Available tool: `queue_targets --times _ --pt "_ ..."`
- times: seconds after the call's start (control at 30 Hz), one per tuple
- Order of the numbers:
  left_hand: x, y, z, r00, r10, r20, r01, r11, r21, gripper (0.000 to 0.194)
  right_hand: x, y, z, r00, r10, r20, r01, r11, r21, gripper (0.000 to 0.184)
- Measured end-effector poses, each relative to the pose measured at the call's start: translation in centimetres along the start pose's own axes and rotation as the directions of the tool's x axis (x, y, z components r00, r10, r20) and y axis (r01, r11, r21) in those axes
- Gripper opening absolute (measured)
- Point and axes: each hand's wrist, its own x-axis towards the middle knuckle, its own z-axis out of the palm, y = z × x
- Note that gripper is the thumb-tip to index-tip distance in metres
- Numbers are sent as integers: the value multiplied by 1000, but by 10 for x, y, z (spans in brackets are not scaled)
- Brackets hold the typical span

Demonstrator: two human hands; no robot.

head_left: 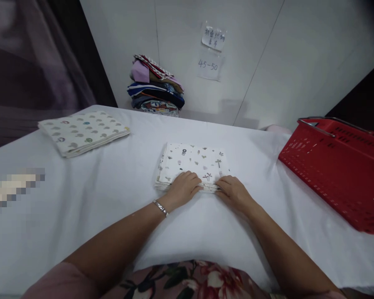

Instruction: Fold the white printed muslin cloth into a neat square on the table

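A folded white cloth (pixel 193 160) printed with small plants and palm trees lies in front of me on the table. My left hand (pixel 183 187) is closed on its near edge, thumb at the layered side and fingers on top. My right hand (pixel 233 192) pinches the same near edge closer to the right corner. Several layers show between the two hands. Farther left lies a second folded cloth (pixel 85 131), cream with grey-green motifs, touched by neither hand.
A red plastic basket (pixel 339 166) with metal handles stands on the right of the white-covered table (pixel 112 224). Beyond the far edge is a pile of folded fabrics (pixel 157 89) by the wall. Two paper notes (pixel 209 65) hang there. A blurred-out patch (pixel 12 189) covers something at left.
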Motion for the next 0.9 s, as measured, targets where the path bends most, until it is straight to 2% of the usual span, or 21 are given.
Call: queue_targets --times 0.37,0.67,0.9 --pt "-1 0 -3 1000 1 16 -1 1000 -28 18 0 4 3 994 -53 -94 54 998 9 20" --pt "-1 0 0 998 62 8 -63 997 39 18 -1 4 1 993 -68 -93 69 998 8 19" --pt "-2 2 -2 998 59 36 -61 997 43 15 -2 1 2 996 -76 -36 76 997 7 19"
